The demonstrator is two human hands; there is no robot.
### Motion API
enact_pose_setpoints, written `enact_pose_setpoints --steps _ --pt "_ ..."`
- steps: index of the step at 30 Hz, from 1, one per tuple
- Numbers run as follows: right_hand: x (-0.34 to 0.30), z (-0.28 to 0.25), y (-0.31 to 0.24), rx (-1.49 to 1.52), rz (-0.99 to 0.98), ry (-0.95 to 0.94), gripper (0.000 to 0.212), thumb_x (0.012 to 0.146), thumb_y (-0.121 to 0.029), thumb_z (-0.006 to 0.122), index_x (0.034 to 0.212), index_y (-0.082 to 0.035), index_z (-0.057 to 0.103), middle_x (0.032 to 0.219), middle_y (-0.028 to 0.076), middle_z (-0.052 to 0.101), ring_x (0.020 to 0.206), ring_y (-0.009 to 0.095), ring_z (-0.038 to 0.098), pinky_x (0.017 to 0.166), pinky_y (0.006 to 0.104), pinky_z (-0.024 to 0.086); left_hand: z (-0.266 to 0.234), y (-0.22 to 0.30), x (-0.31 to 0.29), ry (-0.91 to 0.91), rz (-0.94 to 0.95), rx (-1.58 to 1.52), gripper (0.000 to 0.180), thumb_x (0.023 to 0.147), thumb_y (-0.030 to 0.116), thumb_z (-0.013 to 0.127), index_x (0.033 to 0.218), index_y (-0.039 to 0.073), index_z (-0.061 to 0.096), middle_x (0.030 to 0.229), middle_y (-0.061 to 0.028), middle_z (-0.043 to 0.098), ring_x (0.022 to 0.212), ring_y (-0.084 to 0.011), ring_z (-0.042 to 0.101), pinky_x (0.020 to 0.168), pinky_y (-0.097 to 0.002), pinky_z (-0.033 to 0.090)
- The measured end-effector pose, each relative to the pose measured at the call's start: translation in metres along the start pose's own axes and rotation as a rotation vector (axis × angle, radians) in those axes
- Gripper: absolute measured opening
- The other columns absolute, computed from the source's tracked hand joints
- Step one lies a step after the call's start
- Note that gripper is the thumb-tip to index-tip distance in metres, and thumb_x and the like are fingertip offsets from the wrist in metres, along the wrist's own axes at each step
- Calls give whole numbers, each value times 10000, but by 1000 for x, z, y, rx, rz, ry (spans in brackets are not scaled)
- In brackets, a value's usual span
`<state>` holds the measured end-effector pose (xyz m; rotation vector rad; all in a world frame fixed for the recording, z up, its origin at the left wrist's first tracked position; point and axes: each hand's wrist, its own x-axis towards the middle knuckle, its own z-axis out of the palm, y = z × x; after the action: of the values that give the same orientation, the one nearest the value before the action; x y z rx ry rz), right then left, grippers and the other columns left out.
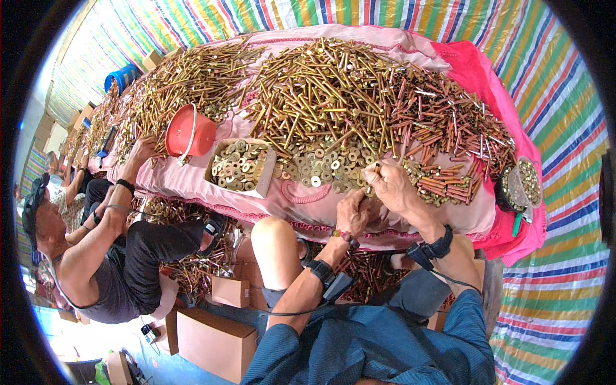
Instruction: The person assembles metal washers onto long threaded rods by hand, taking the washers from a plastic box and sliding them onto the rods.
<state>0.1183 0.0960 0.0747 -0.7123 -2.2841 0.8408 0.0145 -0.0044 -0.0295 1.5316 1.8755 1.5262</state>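
My left hand (354,212) and my right hand (393,187) are close together over the near edge of the pink cloth (282,208). Both have their fingers pinched around something small, mostly hidden by the fingers. Just beyond them lie loose flat washers (327,165), and a cardboard box (264,181) of washers stands to their left. Behind the washers rises a large heap of long brass-coloured bolts (321,96). Reddish metal tubes or sleeves (443,115) are heaped on the right, with a smaller group of short bolts (446,183) beside my right hand.
A red bucket (200,136) lies tilted left of the washer box. At the right edge sits a clear bag (527,183) of small metal parts. Another person (96,256) works on the left. Cardboard boxes (215,343) and more bolts (199,269) are below the cloth.
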Motion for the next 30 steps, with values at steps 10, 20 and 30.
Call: enact_pose_setpoints --steps 10,20,30 --pt "-33 29 18 -129 174 -50 343 974 -288 589 887 42 625 753 282 636 736 463 638 650 505 510 -7 5 -5 133 -159 -176 335 956 236 591 1209 17 604 994 -194 688 894 -337 684 820 -404 533" --pt "-49 31 44 -196 -1 -112 190 856 -44 562 1024 35 602 965 258 635 869 461 615 765 508 519 1 8 5 130 -6 -161 250 965 181 634 1144 7 618 925 -165 681 811 -275 675 725 -354 526" --pt "-23 -21 66 -483 154 -64 174 875 -142 621 789 9 634 816 209 631 785 384 636 670 479 486 -10 6 6 117 -102 -176 132 964 165 605 1036 55 600 822 -190 631 771 -401 631 674 -430 500"
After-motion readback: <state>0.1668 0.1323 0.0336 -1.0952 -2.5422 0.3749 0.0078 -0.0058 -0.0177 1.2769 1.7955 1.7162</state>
